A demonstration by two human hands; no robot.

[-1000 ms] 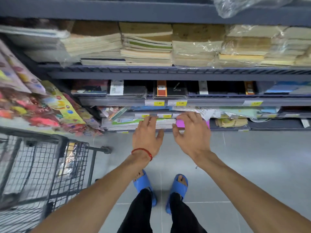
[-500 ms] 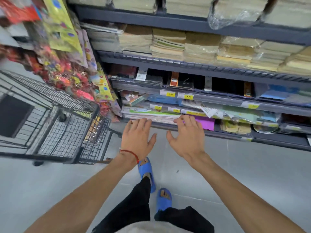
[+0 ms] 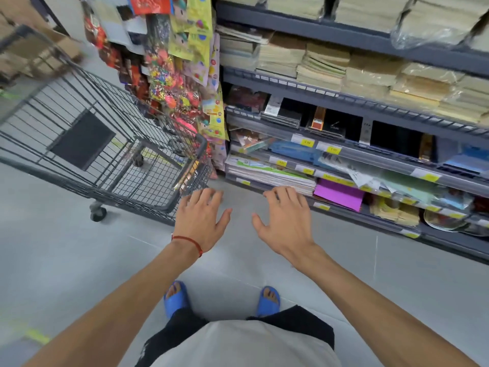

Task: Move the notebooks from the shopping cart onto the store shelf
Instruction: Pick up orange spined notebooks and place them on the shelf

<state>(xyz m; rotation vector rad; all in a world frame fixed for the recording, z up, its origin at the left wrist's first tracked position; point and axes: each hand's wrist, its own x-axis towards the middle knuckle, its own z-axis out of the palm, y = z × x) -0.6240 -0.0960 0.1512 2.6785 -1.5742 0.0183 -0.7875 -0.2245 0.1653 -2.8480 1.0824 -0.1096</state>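
A stack of notebooks (image 3: 267, 174) with green and white covers lies on the lowest store shelf (image 3: 341, 211), left of a purple sheet (image 3: 340, 193). My right hand (image 3: 287, 221) hovers just in front of that stack, fingers spread, holding nothing. My left hand (image 3: 202, 218), with a red string at the wrist, is open over the floor beside the near corner of the grey wire shopping cart (image 3: 111, 154). A few items show at the cart's front end (image 3: 186, 177); I cannot tell what they are.
Higher shelves (image 3: 344, 99) hold stacks of pale notebooks, dark items and yellow price tags. Colourful packets (image 3: 182, 83) hang at the shelf's left end, behind the cart. Grey tiled floor (image 3: 66, 255) stretches around my feet in blue sandals.
Both hands have let go of the stack on the low shelf and pulled back. The view has turned left, bringing the cart into fuller sight.
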